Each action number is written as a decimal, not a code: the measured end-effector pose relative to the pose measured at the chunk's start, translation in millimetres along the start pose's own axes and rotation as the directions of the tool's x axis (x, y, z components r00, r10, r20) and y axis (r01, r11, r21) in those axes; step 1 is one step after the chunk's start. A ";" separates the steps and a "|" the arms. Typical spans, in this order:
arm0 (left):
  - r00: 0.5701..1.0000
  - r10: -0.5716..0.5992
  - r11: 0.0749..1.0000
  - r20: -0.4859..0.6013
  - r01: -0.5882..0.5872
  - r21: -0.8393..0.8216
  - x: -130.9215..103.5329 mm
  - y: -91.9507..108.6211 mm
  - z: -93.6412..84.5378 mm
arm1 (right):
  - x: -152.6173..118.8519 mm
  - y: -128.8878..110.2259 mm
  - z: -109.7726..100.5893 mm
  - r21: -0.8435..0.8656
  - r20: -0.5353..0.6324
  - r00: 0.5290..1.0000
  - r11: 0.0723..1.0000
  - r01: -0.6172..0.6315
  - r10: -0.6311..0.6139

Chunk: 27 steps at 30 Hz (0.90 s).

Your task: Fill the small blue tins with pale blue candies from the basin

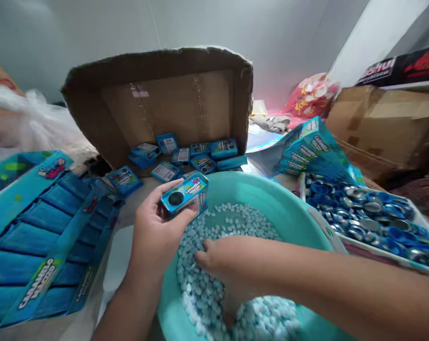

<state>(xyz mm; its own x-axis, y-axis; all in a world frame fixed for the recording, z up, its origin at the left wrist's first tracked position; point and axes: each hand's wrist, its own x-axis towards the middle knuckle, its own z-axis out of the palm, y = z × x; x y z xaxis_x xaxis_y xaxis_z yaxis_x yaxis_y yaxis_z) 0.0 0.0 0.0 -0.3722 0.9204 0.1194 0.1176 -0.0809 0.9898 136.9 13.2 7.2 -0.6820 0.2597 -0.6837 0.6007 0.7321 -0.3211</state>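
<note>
My left hand (160, 222) is closed around a small blue candy box (186, 193) printed "CARAMELO MACIZO". The box is tilted over the left rim of a turquoise basin (296, 208), and a dark round spot shows on its upper face. Loose pale blue candies (203, 293) cover much of the basin's bottom. Reaching in from the right, my right hand (224, 265) dips into these candies. Its thumb and fingers are apart, with some tips buried. Whether any candies lie under the palm is hidden.
Behind the basin, several blue boxes (203, 163) lie before an open cardboard carton (171, 104). A display box (47, 270) of blue packs stands left. At right are a white tray (422, 222) of shiny blue and silver round pieces and an upright printed blue carton (306, 147).
</note>
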 end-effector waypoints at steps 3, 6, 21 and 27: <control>1.000 0.016 1.000 0.016 -0.016 0.014 -0.3 -0.8 -0.6 | -1.5 -1.0 -1.1 0.005 -0.015 1.000 1.000 -0.006 0.006; 1.000 0.022 0.999 0.015 -0.022 0.026 -0.7 -0.9 -0.5 | -2.9 -3.7 -5.5 0.003 -0.006 1.000 1.000 -0.023 0.023; 0.999 0.041 0.999 0.005 -0.041 0.000 -1.1 -0.2 0.9 | -15.7 -0.3 -14.4 -0.158 -0.192 0.980 0.987 0.026 -0.057; 0.999 0.029 1.000 0.014 -0.030 0.008 -0.7 0.1 0.8 | -14.1 3.7 -8.7 -0.068 -0.291 0.953 0.996 0.064 -0.081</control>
<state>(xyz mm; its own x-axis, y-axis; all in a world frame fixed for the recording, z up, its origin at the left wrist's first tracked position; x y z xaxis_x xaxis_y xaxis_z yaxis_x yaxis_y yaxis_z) 1.0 -0.3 -0.1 -0.3553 0.9230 0.1474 0.1359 -0.1049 0.9851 145.1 17.7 21.4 -0.8200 0.3714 -0.4355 0.5262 0.7885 -0.3184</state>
